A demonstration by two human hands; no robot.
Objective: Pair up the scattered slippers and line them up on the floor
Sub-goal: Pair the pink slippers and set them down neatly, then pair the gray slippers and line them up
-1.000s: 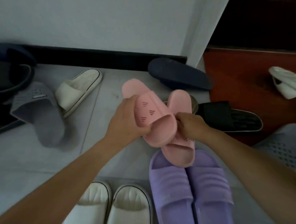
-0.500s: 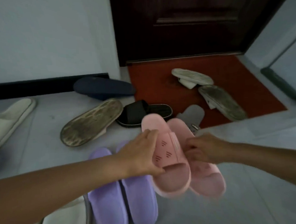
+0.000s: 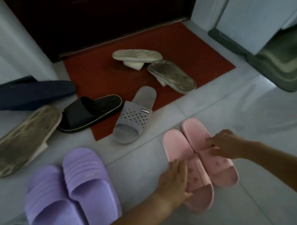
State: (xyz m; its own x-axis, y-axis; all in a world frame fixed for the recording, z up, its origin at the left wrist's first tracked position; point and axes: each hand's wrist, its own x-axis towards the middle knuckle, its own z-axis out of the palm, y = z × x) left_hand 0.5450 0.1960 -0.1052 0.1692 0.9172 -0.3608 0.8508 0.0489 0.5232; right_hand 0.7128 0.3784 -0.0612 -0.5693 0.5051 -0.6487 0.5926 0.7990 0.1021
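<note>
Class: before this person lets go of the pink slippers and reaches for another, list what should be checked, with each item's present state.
1. Pink plastic slippers side by side, toes the same way: ok.
2. They stand beside the purple ribbed plastic pair: ok.
3. Both soles flat on the pale tiled floor: cannot tell.
4. Hands free: not ok; left hand holds one strap, right hand holds the other.
5. Partner of the grey perforated slipper in view: not ok.

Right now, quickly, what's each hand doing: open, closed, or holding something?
Left hand: gripping the nearer pink slipper by its strap.
Right hand: gripping the farther pink slipper by its strap.
</note>
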